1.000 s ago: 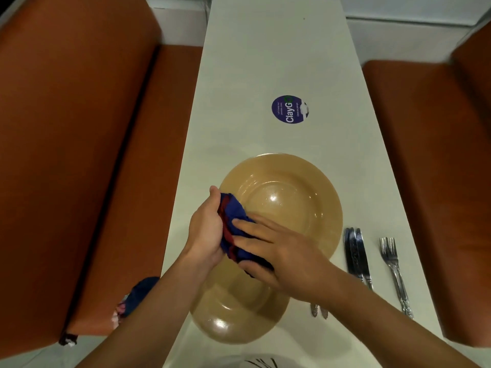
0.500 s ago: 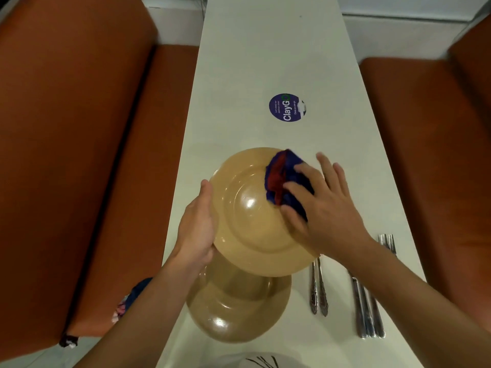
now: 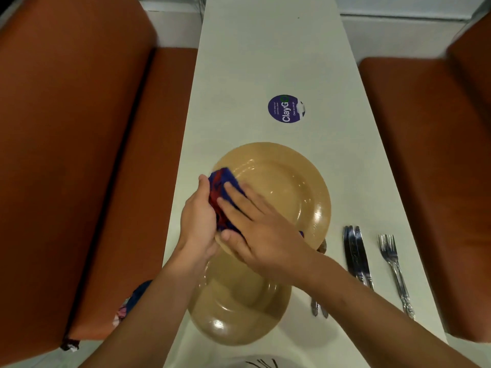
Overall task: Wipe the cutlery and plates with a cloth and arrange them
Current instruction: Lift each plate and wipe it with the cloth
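Note:
My left hand [image 3: 198, 221] grips the near-left rim of a tan plate [image 3: 287, 187] held above the white table [image 3: 252, 62]. With my right hand [image 3: 255, 229] I press a blue and red cloth [image 3: 221, 192] flat against that plate's left rim, fingers spread over the cloth. A second tan plate [image 3: 239, 309] lies on the table below the held one. To the right lie two knives [image 3: 354, 251] side by side and a fork [image 3: 393, 266]. Handle ends of more cutlery [image 3: 318, 309] show under my right forearm.
Orange bench seats [image 3: 66, 155] flank the narrow table on both sides, the right one [image 3: 430, 181] close to the fork. A round purple sticker [image 3: 285, 108] sits on the table beyond the plates. A patterned fabric bundle [image 3: 132, 301] lies on the left seat.
My right hand slid the cloth from the plate's far right rim back to its near-left rim, beside my left hand. The held plate shifted right and tilted flatter.

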{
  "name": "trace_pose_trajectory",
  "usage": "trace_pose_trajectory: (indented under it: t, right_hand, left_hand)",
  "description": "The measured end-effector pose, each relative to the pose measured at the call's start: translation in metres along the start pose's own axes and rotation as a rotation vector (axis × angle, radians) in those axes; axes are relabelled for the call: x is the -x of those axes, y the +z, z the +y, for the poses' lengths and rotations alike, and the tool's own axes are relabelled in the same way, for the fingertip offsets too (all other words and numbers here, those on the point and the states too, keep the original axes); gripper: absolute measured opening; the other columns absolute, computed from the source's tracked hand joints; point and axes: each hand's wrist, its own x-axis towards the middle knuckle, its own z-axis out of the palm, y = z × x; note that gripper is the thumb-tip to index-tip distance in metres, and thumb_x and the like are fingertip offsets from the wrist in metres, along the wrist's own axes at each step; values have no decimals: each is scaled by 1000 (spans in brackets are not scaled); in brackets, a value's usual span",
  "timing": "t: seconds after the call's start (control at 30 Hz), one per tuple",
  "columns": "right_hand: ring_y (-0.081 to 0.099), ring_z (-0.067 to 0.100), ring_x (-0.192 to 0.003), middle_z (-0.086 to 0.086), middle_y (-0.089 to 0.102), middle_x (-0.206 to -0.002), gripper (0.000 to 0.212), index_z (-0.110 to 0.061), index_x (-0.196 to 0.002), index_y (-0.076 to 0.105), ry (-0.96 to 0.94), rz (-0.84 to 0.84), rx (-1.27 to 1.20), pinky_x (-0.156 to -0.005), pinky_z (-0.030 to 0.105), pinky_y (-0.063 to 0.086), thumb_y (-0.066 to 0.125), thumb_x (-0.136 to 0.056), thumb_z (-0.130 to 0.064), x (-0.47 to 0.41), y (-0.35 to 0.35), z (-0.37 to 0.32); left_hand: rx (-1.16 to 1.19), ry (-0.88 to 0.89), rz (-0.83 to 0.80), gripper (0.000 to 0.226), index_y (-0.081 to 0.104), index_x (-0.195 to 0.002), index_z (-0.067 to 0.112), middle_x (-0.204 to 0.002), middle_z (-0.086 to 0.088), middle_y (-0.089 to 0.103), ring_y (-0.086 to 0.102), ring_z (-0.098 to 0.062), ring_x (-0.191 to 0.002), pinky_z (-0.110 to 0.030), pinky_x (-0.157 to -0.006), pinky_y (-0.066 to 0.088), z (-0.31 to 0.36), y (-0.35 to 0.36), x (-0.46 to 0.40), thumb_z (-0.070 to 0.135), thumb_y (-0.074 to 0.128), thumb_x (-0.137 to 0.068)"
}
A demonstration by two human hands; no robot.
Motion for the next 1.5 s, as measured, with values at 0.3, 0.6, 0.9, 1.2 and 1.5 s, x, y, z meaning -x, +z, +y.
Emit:
trace_pose_trajectory:
  t: [0.3,0.6,0.9,1.2,1.5]
  right_hand:
    - [55,32,-128,1,67,-113,29,-19,-110,76,-200,123,228,-120,43,30,59,-103,-40,38,-27,50]
    - [31,46,-150,3,61,-142,50,-19,-130,68,140,17,309,-125,56,19,39,-103,-49,-7,-35,51]
    - [29,36,-152,3,45,-162,53,-24,-148,56,-2,-45,-90,-126,46,21,60,-99,-43,-7,-14,13]
    - [67,10,-96,-14,75,-103,23,-29,-121,73,318,207,-163,-83,25,50,63,-101,-28,7,-32,26]
    - [69,7,-101,-7,71,-111,23,-20,-125,67,262,432,-556,-89,29,60,61,-104,-15,8,-103,25]
  left_hand:
    - [-10,5,44,42,73,-115,25,-99,1,82,79,-19,-90,-30,-65,62,3,-22,-13,55,45,-106]
    - [-103,2,-10,47,73,-110,20,-75,4,79,77,-13,-71,-29,-62,58,-12,-20,-9,51,38,-109]
    - [-20,-39,29,59,81,-90,23,-95,-10,82,79,-29,-93,-47,-90,60,-10,-25,-9,55,35,-109]
    - [-34,-77,-42,60,76,-119,21,-109,-12,80,77,-33,-103,-59,-98,57,-21,-20,-9,61,33,-107]
    - [-61,-103,-28,51,73,-114,23,-97,-4,82,80,-24,-90,-43,-86,62,-27,-21,-8,56,35,-108]
